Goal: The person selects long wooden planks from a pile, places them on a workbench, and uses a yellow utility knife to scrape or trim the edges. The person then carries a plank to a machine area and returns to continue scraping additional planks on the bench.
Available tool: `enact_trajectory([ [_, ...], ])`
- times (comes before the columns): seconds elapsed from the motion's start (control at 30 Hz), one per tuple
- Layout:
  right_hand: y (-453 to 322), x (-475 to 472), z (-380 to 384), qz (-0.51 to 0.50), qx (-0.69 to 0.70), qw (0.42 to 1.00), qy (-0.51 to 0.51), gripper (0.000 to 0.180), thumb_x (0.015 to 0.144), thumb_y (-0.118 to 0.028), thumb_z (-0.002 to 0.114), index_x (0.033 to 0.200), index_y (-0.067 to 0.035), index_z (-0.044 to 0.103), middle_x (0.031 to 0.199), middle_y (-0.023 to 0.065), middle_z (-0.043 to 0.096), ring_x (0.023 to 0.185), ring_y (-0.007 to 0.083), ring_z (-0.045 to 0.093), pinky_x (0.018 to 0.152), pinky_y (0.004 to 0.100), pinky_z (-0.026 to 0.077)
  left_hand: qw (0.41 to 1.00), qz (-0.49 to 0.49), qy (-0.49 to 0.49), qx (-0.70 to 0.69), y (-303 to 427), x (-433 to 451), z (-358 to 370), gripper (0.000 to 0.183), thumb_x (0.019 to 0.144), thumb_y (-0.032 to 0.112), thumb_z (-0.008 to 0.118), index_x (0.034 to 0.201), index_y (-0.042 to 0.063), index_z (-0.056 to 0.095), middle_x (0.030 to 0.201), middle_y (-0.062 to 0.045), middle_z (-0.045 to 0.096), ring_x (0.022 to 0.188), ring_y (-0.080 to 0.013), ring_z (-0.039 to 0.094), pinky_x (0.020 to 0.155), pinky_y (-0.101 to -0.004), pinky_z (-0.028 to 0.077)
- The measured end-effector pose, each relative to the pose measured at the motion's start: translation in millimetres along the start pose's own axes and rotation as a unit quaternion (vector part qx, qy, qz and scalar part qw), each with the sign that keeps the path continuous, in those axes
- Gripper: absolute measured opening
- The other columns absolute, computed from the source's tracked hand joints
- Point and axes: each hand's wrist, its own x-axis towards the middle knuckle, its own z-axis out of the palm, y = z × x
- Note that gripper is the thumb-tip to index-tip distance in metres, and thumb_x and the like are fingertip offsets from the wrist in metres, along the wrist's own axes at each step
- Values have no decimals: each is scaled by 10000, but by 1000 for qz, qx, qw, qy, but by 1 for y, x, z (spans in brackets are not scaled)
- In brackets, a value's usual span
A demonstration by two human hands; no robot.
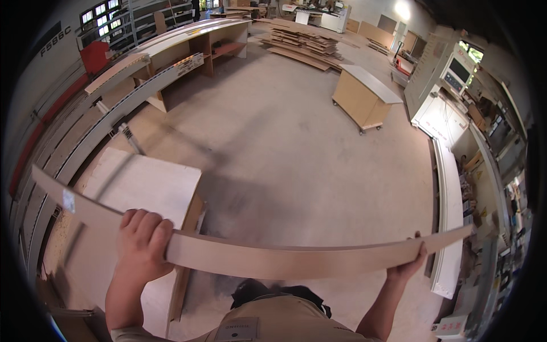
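Observation:
A long, narrow wood-coloured board spans the view in front of my body, held off the floor. My left hand grips it from above, fingers wrapped over its upper edge. Toward the board's right end, my right hand holds it from below, with fingertips showing past the upper edge. A small white label is stuck on the face near the left end. Beneath the left part of the board is a white-topped worktable.
A wheeled wooden cabinet stands ahead to the right. Stacked panels lie farther back. A machine with a control screen and a long white ledge line the right side. Long metal rails run along the left.

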Motion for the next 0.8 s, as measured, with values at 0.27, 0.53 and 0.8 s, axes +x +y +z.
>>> enact_trajectory([
  [0.27, 185, 340, 216, 73, -11, 989, -130, 223, 973, -266, 635, 1102, -84, 617, 993, -16, 642, 812, 123, 638, 676, 279, 536, 985, -100, 77, 117, -149, 204, 160, 458, 534, 51, 698, 976, 32, 578, 872, -127, 556, 792, -336, 562, 759, -458, 423],
  [0.53, 267, 560, 402, -320, -629, 701, -105, 920, 750, -72, 778, 1558, -16, 340, 1608, 243, 327, 1478, 396, 340, 1163, 495, 334, 984, -130, 60, 106, -305, 480, 340, 584, 442, 68, 745, 1005, 75, 591, 900, -99, 546, 834, -326, 555, 776, -437, 414],
  [0.8, 472, 797, 651, -447, -551, 441, -550, 788, 634, -146, 823, 1368, -32, 560, 1353, 204, 548, 1224, 375, 546, 1025, 499, 426, 983, -154, -14, 94, -433, 691, 502, 521, 481, 38, 740, 977, 94, 591, 892, -71, 538, 843, -289, 560, 769, -408, 412],
])
